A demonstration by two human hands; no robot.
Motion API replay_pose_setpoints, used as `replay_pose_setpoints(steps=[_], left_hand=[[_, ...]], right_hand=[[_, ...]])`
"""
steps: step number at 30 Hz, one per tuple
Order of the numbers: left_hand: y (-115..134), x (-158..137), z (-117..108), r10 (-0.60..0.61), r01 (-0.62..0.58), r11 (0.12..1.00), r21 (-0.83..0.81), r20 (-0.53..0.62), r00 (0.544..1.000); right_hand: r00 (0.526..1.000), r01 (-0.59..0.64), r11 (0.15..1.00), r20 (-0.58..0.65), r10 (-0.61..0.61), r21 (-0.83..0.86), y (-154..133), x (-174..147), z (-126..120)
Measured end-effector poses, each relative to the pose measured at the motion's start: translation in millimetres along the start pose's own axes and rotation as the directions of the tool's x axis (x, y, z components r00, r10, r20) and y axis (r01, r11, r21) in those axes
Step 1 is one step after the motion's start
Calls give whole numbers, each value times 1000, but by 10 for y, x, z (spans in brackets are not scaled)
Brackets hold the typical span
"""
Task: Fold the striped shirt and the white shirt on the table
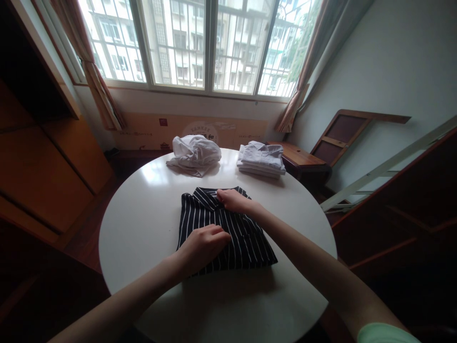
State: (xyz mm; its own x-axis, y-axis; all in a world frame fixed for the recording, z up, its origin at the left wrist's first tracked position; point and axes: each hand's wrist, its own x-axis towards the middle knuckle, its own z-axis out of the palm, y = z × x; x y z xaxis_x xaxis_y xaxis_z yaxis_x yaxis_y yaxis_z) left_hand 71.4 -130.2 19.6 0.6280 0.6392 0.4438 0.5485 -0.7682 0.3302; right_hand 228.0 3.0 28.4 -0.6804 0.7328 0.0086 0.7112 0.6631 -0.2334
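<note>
A black shirt with white stripes (194, 216) lies folded into a rough rectangle, its collar towards the window. At the collar, my right hand (233, 200) has its fingers closed on the cloth near the neck opening. My left hand (210, 242) rests lower on the shirt front, with fingers curled in and pressed together at the middle of the front; its fingertips are partly hidden. Both forearms reach in from the near side, the right one crossing over the shirt's right edge.
The shirt lies on a round white table (135, 238). At its far side are a crumpled white cloth heap (196, 153) and a stack of folded white shirts (261, 159). Beyond stand a wooden chair (303, 155), a barred window (203, 47) and an orange-brown cabinet (46, 166).
</note>
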Motion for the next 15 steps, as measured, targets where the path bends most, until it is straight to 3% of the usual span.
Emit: replay_pose_setpoints(steps=[2,7,15], left_hand=[[-27,-10,17,-11,10,997,-77,-9,1000],[-112,16,-32,71,-41,966,-256,110,991],[-102,96,-65,43,29,952,-306,226,973]], right_hand=[[1000,0,1000,-6,0,8,3,2,4],[1000,4,1000,0,-4,2,-11,3,-7],[1000,-8,1000,19,8,-21,-50,-9,-49]])
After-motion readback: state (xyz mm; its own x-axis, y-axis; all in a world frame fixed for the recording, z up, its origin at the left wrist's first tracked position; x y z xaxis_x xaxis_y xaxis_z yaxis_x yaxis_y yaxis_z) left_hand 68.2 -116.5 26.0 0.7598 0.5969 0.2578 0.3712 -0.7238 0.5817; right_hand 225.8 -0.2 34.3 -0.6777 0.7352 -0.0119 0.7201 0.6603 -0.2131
